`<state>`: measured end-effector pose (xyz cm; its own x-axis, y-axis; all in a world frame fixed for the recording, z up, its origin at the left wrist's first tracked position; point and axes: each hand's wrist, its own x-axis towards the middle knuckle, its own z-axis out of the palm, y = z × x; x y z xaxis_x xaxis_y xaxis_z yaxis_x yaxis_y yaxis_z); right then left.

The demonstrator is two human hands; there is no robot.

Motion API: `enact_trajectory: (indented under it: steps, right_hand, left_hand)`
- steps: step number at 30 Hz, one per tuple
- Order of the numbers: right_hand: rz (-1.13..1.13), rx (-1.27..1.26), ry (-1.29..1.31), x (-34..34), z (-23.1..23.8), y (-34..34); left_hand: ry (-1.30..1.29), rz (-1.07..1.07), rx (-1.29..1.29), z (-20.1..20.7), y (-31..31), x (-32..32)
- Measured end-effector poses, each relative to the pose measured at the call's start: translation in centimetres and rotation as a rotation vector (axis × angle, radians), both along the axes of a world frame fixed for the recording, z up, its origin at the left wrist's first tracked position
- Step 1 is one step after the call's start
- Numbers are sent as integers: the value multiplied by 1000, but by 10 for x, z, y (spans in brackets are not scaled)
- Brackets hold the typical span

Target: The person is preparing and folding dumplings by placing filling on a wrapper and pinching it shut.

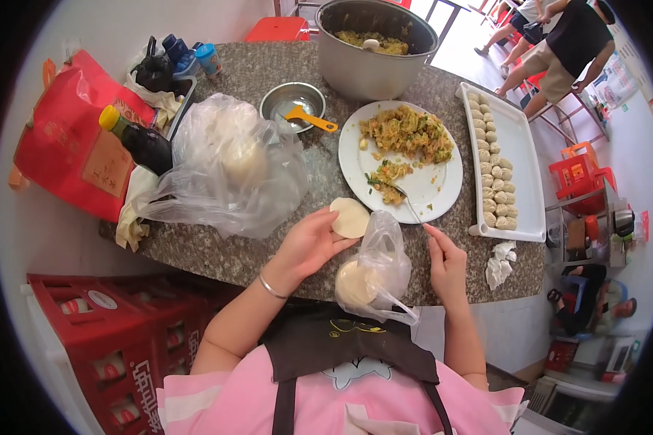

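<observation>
A round, pale dumpling wrapper (350, 219) rests on the fingers of my left hand (308, 243), its thumb against the edge. Between thumb and fingers, my right hand (446, 262) grips the thin handle of a metal spoon (412, 206). The spoon's bowl lies in a small heap of chopped filling (386, 181) on a white plate (354, 154). Farther back on that plate is a larger heap of filling (410, 134). Close to me, between my hands, a clear plastic bag (384, 250) holds a stack of wrappers (357, 283).
Pleated dumplings (495, 167) line a white tray (528, 174) at right. A large metal pot (370, 72) stands at the back, near a metal bowl (276, 94) with an orange-handled tool (312, 118). Left are a big plastic bag (232, 174) and dark bottle (146, 148). Crumpled tissue (500, 267) lies right.
</observation>
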<state>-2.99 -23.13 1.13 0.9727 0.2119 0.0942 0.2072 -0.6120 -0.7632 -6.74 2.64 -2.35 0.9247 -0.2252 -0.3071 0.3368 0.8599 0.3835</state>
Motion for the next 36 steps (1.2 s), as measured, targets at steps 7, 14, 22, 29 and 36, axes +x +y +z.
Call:
enact_trajectory:
  steps: [7, 14, 22, 29, 36]
  right_hand:
    - [51, 20, -109, -9, -18, 7]
    - [233, 95, -115, -26, -9, 13]
    - [113, -31, -89, 3, -13, 24]
    - [225, 48, -56, -24, -20, 20]
    - [125, 140, -75, -18, -22, 17]
  left_hand:
    - [-65, -116, -147, 11, -21, 14]
    - [-63, -50, -244, 8, -12, 18]
    - [-35, -10, -61, 13, -11, 15]
    - [-2, 83, -45, 19, -8, 11]
    - [-23, 85, 43, 18, -12, 16]
